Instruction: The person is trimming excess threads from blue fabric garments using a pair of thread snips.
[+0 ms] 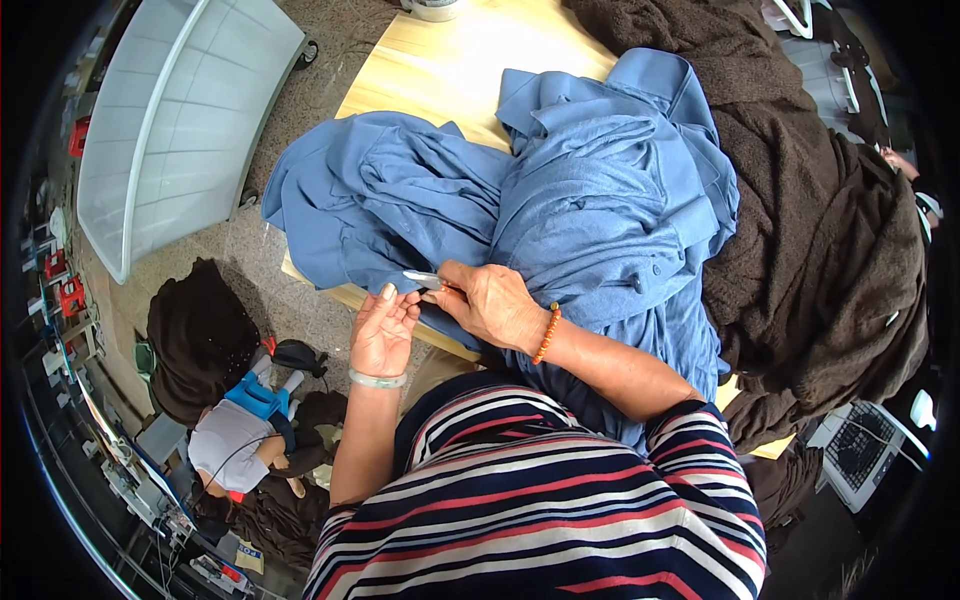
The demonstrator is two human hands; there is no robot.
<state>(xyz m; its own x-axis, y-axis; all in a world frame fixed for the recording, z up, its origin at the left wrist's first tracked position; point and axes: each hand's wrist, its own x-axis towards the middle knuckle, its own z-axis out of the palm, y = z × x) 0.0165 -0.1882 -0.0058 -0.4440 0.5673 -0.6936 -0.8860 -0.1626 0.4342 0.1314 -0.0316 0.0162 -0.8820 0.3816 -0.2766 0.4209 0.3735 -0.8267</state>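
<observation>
Pale wood desk point(425, 65), under blue cloth point(600, 185). Right grip point(498, 303): closed on silver tool point(422, 279). Left grip point(382, 328): narrow, at the cloth's near edge; pinching or not, cannot tell. Clock from grips: blue cloth, 12 to 2; brown cloth point(800, 220), 2 to 3; co-worker point(228, 442), 8; cart point(195, 140), 10.

Striped short-sleeved shirt point(530, 500), pale bangle point(378, 380), orange bead bracelet point(546, 335)

Pale grey wheeled cart point(215, 120), upper left of the frame
Fuzzy dark brown fabric point(790, 220) lies heaped at right; a white-shirted person point(225, 445) is at lower left.
</observation>
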